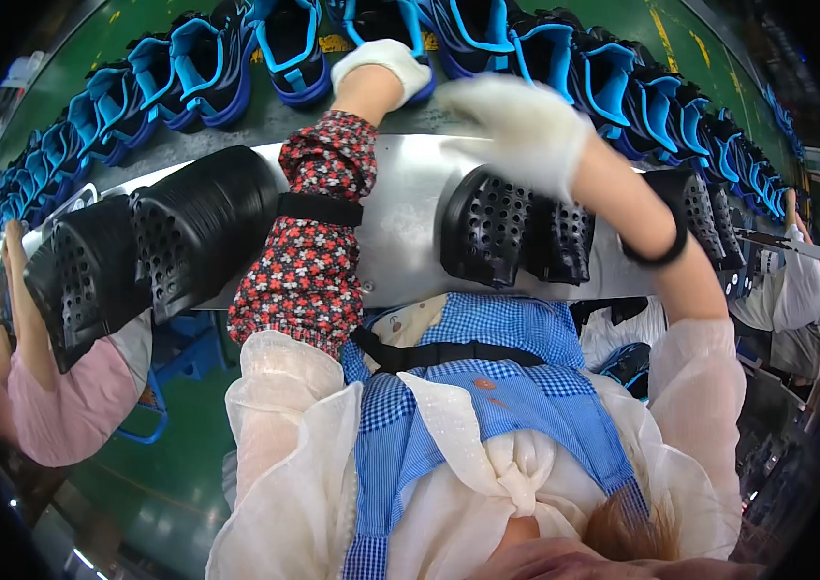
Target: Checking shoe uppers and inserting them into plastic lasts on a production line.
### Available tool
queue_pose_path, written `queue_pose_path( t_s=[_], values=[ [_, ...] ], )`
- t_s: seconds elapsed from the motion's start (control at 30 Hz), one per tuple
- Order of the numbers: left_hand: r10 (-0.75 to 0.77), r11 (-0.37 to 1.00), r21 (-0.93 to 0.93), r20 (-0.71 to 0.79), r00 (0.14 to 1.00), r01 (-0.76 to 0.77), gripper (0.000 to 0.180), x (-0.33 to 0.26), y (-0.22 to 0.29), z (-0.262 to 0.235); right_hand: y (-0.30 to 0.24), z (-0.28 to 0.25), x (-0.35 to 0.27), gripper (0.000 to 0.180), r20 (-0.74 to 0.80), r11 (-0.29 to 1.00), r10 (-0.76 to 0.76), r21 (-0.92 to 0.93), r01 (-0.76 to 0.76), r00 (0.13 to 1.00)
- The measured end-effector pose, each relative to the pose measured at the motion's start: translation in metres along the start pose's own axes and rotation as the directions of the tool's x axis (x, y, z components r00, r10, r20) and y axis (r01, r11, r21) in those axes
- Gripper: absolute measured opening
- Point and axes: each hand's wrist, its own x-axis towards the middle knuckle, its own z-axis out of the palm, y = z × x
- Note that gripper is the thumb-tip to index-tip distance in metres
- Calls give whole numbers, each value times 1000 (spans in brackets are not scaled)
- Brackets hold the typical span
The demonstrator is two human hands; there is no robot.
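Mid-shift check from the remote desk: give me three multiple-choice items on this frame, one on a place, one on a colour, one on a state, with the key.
1. Where is the left hand?
A. on a blue shoe
B. on the apron
C. on a black perforated mould

2. What colour are the shoes in the far row?
A. red
B. blue and black
C. white

3. How are both hands covered?
A. bare
B. black rubber gloves
C. white gloves

Key: 1 A, it rests on a shoe at the belt's far edge. 2 B, blue uppers with black. 3 C, the right hand is blurred but white-gloved too.
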Motion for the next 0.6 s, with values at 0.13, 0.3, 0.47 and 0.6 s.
queue_pose_path(
  t_s=[0.13, 0.3, 0.47, 0.6],
  values=[
    [-94, 995, -35, -268, 959, 88, 36, -15, -9, -8, -37, 7, -92, 55, 226, 980, 97, -190, -54, 969],
    [-37, 999, -3, -452, 891, 40, 40, -55, -7, -4, -36, 43, -114, 52, 22, 978, 93, -191, -87, 995],
    [224, 963, -63, -360, 906, -263, 55, -88, -3, 7, -27, 31, -122, 55, 67, 988, 132, -94, -125, 989],
    [185, 360, -933, 67, 980, -4, 60, -116, 15, 25, -30, -1, -134, 62, -92, 988, 77, 137, -64, 993]
  ],
)
